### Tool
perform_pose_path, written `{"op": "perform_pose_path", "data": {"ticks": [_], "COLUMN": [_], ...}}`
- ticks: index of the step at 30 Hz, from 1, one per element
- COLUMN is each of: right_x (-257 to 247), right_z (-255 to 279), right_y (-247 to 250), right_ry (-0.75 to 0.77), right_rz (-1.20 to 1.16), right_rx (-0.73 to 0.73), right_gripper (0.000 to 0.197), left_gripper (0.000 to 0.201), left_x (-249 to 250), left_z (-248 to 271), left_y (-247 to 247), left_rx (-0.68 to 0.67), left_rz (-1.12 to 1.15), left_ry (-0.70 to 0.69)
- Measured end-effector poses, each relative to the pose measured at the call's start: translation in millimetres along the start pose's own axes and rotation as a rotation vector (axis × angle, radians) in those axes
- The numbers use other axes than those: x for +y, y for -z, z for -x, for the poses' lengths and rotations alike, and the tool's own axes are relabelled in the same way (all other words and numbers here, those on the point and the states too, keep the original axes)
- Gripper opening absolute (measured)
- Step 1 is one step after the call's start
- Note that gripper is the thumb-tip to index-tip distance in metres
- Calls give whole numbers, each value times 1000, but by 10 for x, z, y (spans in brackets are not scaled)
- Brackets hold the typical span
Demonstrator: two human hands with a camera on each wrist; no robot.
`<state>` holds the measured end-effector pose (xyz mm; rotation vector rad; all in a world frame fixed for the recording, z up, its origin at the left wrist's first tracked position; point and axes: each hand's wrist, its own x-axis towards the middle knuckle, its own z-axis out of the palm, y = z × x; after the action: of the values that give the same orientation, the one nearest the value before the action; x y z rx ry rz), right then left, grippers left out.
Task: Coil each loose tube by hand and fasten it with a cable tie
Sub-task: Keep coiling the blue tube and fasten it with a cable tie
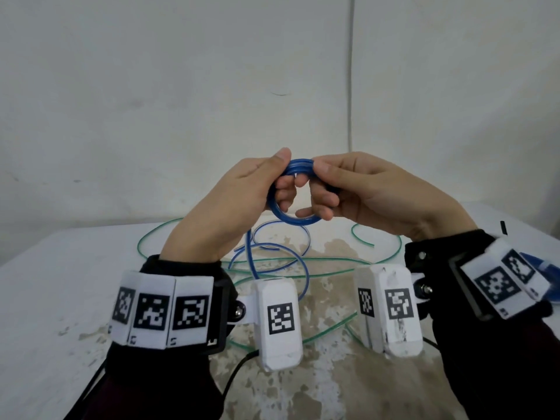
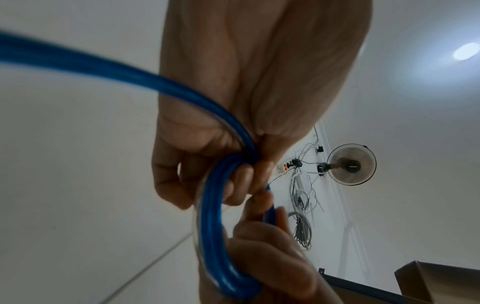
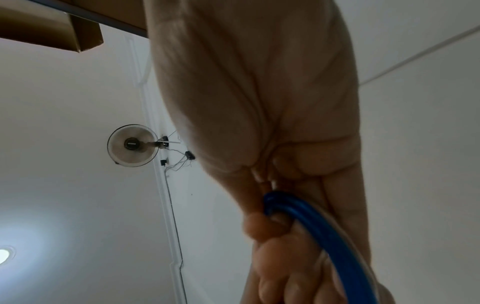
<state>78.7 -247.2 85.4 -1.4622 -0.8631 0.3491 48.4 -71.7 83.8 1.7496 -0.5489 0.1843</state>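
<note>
Both hands were raised above a worn white table (image 1: 60, 283), meeting at a small ring of coiled blue plastic tube (image 1: 292, 218) held upright between them. The left hand (image 1: 233, 201) came up from the lower left with its wrist bent, thumb laid over the top of the ring and fingers curled through its opening, clamping the turns together. The right hand (image 1: 372, 195) reached in from the right, palm turned down, its thumb and forefinger pinching the top of the same ring beside the left thumb while the other fingers curled under through the loop. From the ring's lower edge the uncoiled length of the blue tube dropped to the table and lay there in loose loops between the wrists. A thin green translucent tube (image 1: 318, 272) sprawled uncoiled across the tabletop beneath and around them. Both wrists wore black bands with white marker blocks (image 1: 160, 310). The left wrist view showed a wall-mounted fan (image 2: 350, 164) behind the fingers.
</note>
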Motion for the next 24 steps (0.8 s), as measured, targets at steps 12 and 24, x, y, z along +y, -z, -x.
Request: {"op": "perform_pose_path", "data": {"ticks": [12, 24], "right_x": [-50, -2], "right_z": [-91, -137], "right_y": [-106, -113], "right_ry": [-95, 26], "right_rz": [0, -127], "right_rx": [222, 298], "right_gripper": [42, 39], "left_gripper": [41, 43], "left_x": [8, -19], "left_z": [18, -59], "left_y": [13, -39], "left_rx": [5, 74], "left_rz": [-170, 223], "left_ry": [-33, 42]}}
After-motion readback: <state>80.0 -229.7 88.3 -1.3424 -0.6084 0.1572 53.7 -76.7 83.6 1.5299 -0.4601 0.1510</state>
